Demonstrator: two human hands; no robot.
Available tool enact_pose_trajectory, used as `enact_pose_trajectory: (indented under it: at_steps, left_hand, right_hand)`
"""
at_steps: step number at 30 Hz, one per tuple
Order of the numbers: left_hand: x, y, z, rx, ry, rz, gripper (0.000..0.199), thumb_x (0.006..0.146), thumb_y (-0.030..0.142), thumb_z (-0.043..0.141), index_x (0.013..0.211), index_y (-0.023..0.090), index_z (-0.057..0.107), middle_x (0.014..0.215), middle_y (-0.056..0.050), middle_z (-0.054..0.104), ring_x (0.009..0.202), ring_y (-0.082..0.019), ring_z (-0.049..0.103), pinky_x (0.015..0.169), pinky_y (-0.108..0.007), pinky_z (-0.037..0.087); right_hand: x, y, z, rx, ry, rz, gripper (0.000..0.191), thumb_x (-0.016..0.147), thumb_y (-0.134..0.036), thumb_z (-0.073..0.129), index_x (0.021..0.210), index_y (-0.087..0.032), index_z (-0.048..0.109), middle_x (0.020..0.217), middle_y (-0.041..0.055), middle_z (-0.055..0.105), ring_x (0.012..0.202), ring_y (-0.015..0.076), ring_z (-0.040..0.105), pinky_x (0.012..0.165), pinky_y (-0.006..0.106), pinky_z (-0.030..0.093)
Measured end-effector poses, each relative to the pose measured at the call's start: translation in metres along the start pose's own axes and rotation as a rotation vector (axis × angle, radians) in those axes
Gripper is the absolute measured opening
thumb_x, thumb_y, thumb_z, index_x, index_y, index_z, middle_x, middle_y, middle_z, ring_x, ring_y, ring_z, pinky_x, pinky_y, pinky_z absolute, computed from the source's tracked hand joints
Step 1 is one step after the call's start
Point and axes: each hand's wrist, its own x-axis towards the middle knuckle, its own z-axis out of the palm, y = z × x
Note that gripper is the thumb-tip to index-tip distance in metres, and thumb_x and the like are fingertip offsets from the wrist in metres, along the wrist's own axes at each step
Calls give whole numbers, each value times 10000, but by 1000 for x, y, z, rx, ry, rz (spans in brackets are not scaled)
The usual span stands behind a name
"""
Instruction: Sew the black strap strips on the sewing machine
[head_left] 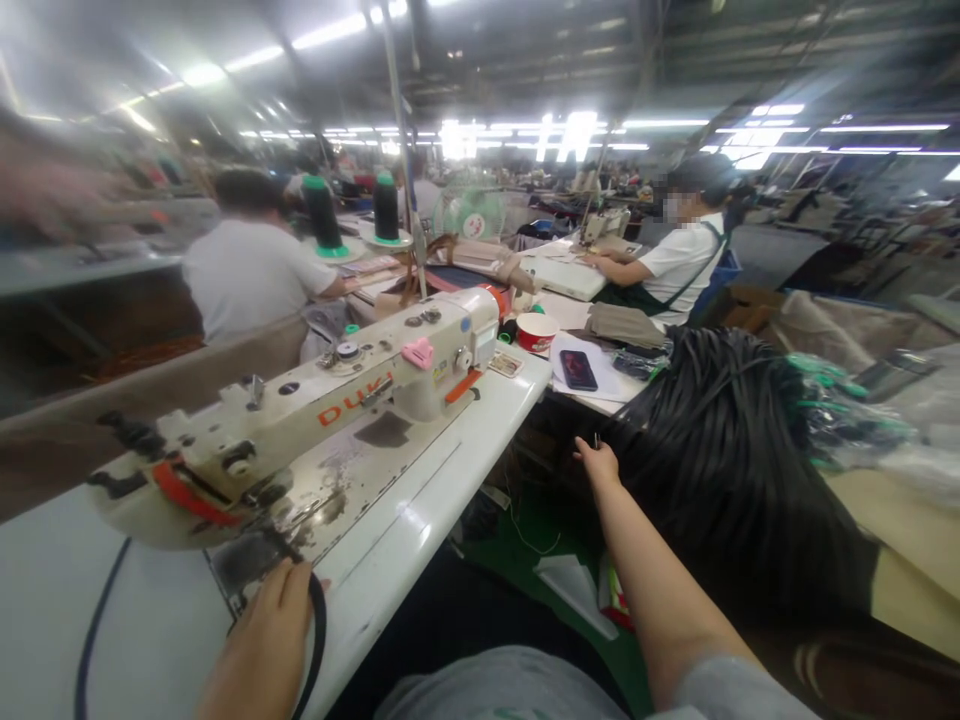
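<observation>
At the sewing machine (367,390), my left hand (266,635) is low over the bed beside the needle area. Its fingers close round a black strap (318,620), which runs out from near the presser foot and curves down past my fingertips. My right arm reaches forward off the table's right edge. Its hand (600,465) is closed, with a small dark, shiny tip showing at the fingers; what it is stays too small to tell. Right beside that hand hangs a big bundle of black straps (720,440).
A phone (579,370) lies on white paper near a red-and-white bowl (536,331). Black thread cones (324,218) stand behind the machine. Two co-workers (244,255) sit at nearby tables. Bagged green-and-black items (847,405) lie right of the straps. Paper scraps (576,592) litter the green floor.
</observation>
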Motion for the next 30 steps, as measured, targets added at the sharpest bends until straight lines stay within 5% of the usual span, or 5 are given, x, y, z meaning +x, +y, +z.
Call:
enact_pose_trajectory:
  at_steps: [10,15,19,21,30]
  left_hand:
    - [1,-12,18,20,39,-15,400,1026,339,358,1248,153,634,1355,-183,630,1199,-290,661,1012,-415,557]
    - [4,-13,8,-50,-50,-18,377,980,307,440,1239,178,682,1324,-148,667,1220,-298,661,1016,-419,569]
    - [0,0,3,-47,54,-22,384,999,245,387,1264,173,655,1350,-160,640,1215,-292,657,1014,-415,564]
    - [-2,3,4,-30,110,-18,382,1007,232,371,1238,154,665,1333,-187,638,1182,-308,668,988,-424,570]
    - [-1,1,16,18,210,11,310,1022,267,423,1216,158,639,1346,-197,628,1151,-290,677,997,-404,561]
  right_hand:
    - [22,-12,-6,143,88,81,270,1029,-406,627,1030,-141,677,902,15,715,720,133,678,708,302,583]
    - [-53,13,13,115,-100,112,201,963,-328,728,905,-139,688,771,-28,682,635,110,642,655,265,559]
    - [-136,46,45,108,-303,167,271,967,-344,722,794,-144,661,637,-65,626,516,87,583,563,233,522]
    - [-152,52,51,122,-345,186,292,969,-368,714,784,-149,657,597,-76,601,472,80,549,523,221,491]
    - [-58,-2,11,287,-112,46,512,809,-632,625,936,-145,718,573,-15,605,482,147,524,468,265,336]
